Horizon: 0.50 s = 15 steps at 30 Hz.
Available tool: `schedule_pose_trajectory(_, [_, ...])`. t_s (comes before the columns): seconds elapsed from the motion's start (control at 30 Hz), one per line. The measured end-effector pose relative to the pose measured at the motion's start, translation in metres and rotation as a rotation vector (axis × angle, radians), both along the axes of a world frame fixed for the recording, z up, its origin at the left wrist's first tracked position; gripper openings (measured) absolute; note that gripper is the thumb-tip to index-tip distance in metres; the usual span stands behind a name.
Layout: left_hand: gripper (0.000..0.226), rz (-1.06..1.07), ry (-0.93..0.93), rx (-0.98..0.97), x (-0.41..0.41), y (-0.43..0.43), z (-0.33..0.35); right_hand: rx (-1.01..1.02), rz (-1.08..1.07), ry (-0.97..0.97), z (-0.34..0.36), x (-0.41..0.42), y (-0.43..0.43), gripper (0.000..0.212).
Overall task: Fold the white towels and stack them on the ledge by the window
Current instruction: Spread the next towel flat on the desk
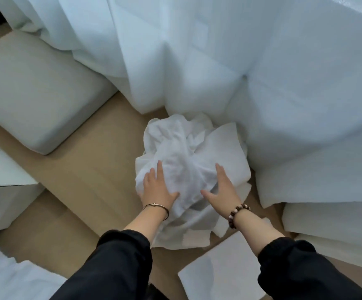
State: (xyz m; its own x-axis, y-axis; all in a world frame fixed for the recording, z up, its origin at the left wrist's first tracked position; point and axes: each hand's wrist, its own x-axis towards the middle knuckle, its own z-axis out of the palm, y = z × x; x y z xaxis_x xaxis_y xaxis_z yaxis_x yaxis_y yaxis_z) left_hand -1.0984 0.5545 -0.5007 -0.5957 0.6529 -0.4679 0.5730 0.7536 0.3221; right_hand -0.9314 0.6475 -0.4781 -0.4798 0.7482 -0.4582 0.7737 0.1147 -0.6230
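We've got both hands flat, fingers spread: left hand (157, 187) and right hand (222, 187) pressing the crumpled towel pile (188, 156) on the tan ledge (84, 169) beside the curtain (197, 50). Soft, light, floppy, we'd judge; we'd pinch one towel's corners.

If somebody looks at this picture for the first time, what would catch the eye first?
First, the crumpled heap of white towels in the middle, on the tan surface, with the left hand and right hand laid flat on its near side. Behind it, sheer white curtains fill the top and the right. A grey cushion lies at the left.
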Motion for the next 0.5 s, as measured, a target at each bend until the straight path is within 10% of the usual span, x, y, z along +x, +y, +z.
schedule_pose_trajectory(0.23, [0.011,-0.025,-0.116,0.136,-0.035,0.013,0.007,-0.006,0.075,-0.279,-0.008,-0.043,0.006,0.107])
schedule_pose_trajectory(0.5, [0.021,-0.231,-0.498,0.610,-0.052,0.031,0.089,0.110,0.077,0.106,0.040,-0.044,0.006,0.133])
